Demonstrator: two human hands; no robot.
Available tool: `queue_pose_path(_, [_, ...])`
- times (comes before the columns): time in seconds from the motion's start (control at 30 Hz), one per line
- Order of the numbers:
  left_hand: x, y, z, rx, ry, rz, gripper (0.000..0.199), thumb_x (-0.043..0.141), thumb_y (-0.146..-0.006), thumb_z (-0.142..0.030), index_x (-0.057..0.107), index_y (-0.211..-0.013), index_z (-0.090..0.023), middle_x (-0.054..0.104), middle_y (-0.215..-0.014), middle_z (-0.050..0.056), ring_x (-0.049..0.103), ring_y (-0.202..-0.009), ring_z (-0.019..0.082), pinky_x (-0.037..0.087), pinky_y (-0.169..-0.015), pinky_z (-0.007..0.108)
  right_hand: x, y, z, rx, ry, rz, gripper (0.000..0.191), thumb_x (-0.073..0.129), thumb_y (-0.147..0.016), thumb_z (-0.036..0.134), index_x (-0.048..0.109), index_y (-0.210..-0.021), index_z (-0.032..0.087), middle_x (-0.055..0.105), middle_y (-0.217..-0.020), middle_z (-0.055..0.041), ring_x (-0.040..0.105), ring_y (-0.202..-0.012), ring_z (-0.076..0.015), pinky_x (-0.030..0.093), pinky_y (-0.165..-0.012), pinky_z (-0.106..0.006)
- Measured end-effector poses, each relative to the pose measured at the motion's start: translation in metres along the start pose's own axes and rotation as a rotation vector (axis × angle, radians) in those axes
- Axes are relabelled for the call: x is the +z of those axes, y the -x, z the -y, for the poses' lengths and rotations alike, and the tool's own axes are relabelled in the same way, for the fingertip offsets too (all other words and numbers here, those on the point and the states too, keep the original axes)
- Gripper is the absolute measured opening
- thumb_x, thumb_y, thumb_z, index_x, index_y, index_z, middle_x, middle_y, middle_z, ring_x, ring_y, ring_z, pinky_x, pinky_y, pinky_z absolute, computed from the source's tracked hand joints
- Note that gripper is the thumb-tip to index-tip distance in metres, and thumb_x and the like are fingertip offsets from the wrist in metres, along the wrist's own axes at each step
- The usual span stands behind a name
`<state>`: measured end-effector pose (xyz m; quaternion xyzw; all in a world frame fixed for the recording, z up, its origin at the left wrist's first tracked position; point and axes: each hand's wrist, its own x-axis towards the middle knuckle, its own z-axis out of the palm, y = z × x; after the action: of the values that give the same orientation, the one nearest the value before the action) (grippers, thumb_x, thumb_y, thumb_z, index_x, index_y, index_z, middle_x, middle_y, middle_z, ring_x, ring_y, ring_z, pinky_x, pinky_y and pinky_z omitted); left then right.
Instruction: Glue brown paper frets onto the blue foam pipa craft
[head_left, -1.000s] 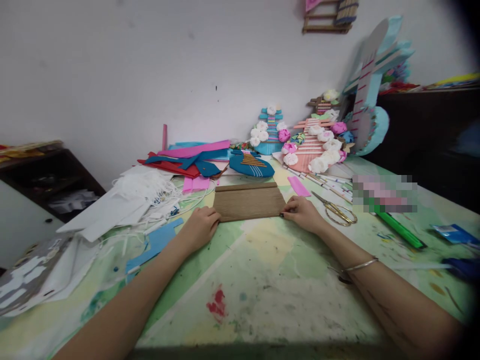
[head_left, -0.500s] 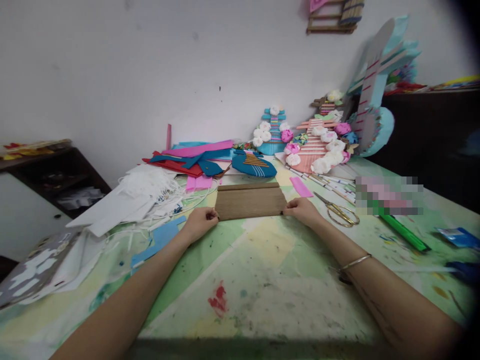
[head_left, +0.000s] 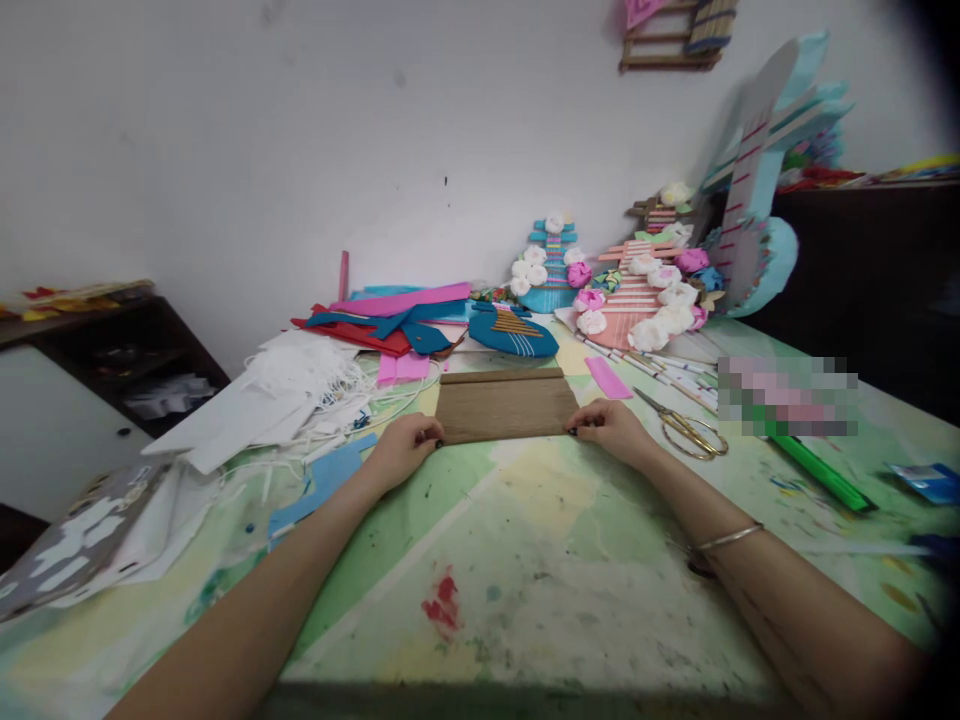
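A brown sheet of crepe paper (head_left: 506,405) with fine lines lies flat on the table, a narrow folded strip running along its far edge. My left hand (head_left: 403,447) pinches its near left corner between thumb and fingers. At the near right corner, my right hand (head_left: 613,430) has its fingertips closed on the sheet in the same way. Gold-handled scissors (head_left: 691,437) lie with open blades just right of my right hand. A small pink paper piece (head_left: 608,378) rests beyond that hand, and blue cut paper (head_left: 322,480) lies beside my left forearm.
White cords and boards (head_left: 300,385) pile up on the left. Coloured sheets (head_left: 397,305) and a blue instrument-shaped craft (head_left: 512,333) lie at the back. Flower-decorated crafts (head_left: 551,270) stand by the wall. A green cutter-like tool (head_left: 821,470) lies at right on the painted tablecloth (head_left: 517,560).
The view has shifted slightly, so everything sits a little further right and lower. Both hands stay at the near corners of the brown sheet, which remains flat.
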<state>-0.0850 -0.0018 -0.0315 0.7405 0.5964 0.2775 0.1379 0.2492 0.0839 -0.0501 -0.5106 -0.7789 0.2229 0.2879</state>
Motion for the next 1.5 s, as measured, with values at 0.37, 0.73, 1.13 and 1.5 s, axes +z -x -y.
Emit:
queue_pose_path(0.37, [-0.004, 0.001, 0.004, 0.341, -0.424, 0.037, 0.017, 0.047, -0.085, -0.016, 0.064, -0.081, -0.018, 0.066, -0.083, 0.007, 0.054, -0.082, 0.022, 0.04, -0.077, 0.036, -0.008, 0.005, 0.003, -0.085, 0.163, 0.006, 0.017, 0.065, -0.07, 0.023, 0.076, -0.082, 0.024, 0.065, -0.079, -0.0029, 0.056, -0.074, -0.0175, 0.04, -0.065, -0.025])
queue_pose_path(0.73, [-0.003, -0.003, 0.002, 0.114, -0.225, 0.076, 0.014, 0.044, -0.08, -0.02, 0.058, -0.078, -0.017, 0.058, -0.077, 0.004, 0.053, -0.075, 0.018, 0.041, -0.071, 0.03, -0.002, 0.004, 0.012, -0.033, 0.411, 0.01, 0.01, 0.057, -0.082, 0.018, 0.067, -0.082, 0.017, 0.062, -0.09, -0.0064, 0.052, -0.091, -0.0205, 0.03, -0.068, -0.028])
queue_pose_path(1.13, [-0.007, -0.004, -0.001, 0.136, -0.316, 0.175, 0.017, 0.04, -0.084, -0.02, 0.056, -0.081, -0.018, 0.06, -0.087, 0.007, 0.052, -0.085, 0.021, 0.041, -0.08, 0.034, -0.011, 0.036, 0.035, -0.074, 0.595, 0.06, 0.013, 0.05, -0.087, 0.017, 0.063, -0.09, 0.016, 0.06, -0.097, -0.0085, 0.048, -0.097, -0.0235, 0.027, -0.07, -0.031])
queue_pose_path(1.5, [-0.017, -0.023, -0.003, 0.072, -0.584, 0.313, 0.021, 0.048, -0.076, -0.013, 0.068, -0.08, -0.017, 0.065, -0.09, 0.01, 0.055, -0.091, 0.025, 0.04, -0.076, 0.034, 0.003, 0.116, 0.088, -0.163, 0.677, 0.181, 0.018, 0.046, -0.075, 0.004, 0.058, -0.086, 0.014, 0.058, -0.094, -0.011, 0.046, -0.091, -0.0248, 0.028, -0.072, -0.033])
